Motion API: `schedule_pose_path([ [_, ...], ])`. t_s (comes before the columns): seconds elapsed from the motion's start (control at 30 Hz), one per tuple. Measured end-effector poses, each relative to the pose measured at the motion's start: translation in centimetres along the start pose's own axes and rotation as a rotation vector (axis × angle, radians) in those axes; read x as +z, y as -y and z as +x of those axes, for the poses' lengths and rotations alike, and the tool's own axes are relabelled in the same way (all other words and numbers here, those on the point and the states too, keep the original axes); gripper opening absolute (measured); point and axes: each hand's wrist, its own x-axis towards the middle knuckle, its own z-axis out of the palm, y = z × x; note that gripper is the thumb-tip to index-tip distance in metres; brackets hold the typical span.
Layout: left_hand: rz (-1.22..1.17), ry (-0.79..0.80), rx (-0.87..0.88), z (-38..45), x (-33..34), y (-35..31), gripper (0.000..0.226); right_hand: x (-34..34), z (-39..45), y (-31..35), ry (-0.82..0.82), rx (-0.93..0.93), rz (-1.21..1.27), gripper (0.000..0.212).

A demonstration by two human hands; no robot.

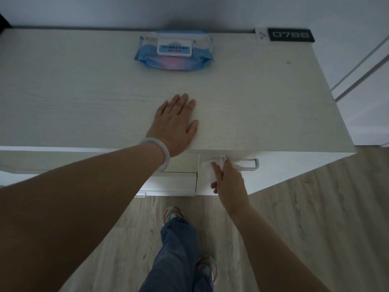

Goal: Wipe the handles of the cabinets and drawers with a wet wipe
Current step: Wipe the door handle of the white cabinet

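1. A metal bar handle (249,164) runs left to right across the front of the right-hand drawer (205,182), just under the lip of the white cabinet top (263,106). Its long axis lies along the 3-to-9 o'clock line, and its bare right end bends back into the drawer face.

2. A bunched white wet wipe (211,165) sits on the handle's left portion, touching the bar, with a loose sheet hanging down the drawer front.

3. The right hand (228,182) pinches the wipe, fingers curled round it, reaching up from 6 o'clock. The unwiped stretch of bar lies toward 3 o'clock from this grip, so the coming stroke, by the look of it, runs rightward along the bar.

4. The left hand (175,125) lies flat on the cabinet top at about 11 o'clock from the wipe, fingers straight and close together and the thumb held apart, holding nothing. It looks to be a steadying rest. A pale bangle (161,152) circles that wrist.

5. The right hand is plainly the nearer one to the handle.

6. Further out, at 12 o'clock near the wall, rests a blue pack of wipes (174,52), lid closed. A dark number plate (291,35) sits at the top's far right corner.

7. Another handle (140,194) shows low on the left drawer, apparently awaiting its turn.
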Motion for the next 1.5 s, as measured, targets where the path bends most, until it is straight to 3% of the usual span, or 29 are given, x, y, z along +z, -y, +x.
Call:
schedule_pose_path([
  [0.13,0.003,-0.005,0.001,0.1,0.0,0.1,0.067,-3.0,-0.2,-1.8,0.016,-0.178,-0.379,0.055],
  [0.23,-0.003,-0.002,-0.002,0.0,0.0,0.0,0.068,-4.4,-1.5,-2.9,-0.074,-0.074,-0.301,0.046],
  [0.37,-0.006,-0.004,0.003,0.0,-0.1,-0.1,0.067,-5.7,-3.6,-4.0,-0.364,-0.002,-0.211,0.038],
  [0.47,-0.008,0.001,0.006,0.0,-0.1,-0.1,0.067,-6.9,-3.5,-4.8,-0.53,0.162,0.084,0.031],
  [0.63,0.003,0.0,0.004,0.1,0.1,0.1,0.067,-8.2,-2.9,-4.9,-0.627,0.275,0.356,0.017],
  [0.9,0.007,-0.013,0.008,0.0,0.0,0.0,0.071,-9.6,-2.8,-4.1,-0.899,0.357,0.141,0.023],
  [0.97,0.007,-0.01,0.007,0.0,0.1,0.0,0.07,-10.5,-3.2,-5.2,-0.88,0.382,0.051,0.024],
  [1.03,0.003,-0.001,0.003,0.0,0.0,0.1,0.068,-9.5,-2.6,-5.8,-0.745,0.393,0.05,0.024],
  [1.1,0.002,0.0,0.005,0.0,0.0,0.1,0.068,-7.3,-1.8,-5.7,-0.574,0.417,0.297,0.024],
  [1.2,0.005,-0.005,0.012,0.0,0.1,0.1,0.067,-5.6,-0.8,-3.8,-0.354,0.527,1.048,0.022],
  [1.3,0.005,-0.013,0.012,0.1,0.2,0.2,0.068,-5.6,-0.9,-3.4,-0.286,0.484,1.547,0.02],
  [1.5,0.009,-0.022,0.01,0.1,0.3,0.1,0.069,-5.3,0.1,-3.1,-0.238,0.612,1.796,0.013],
])
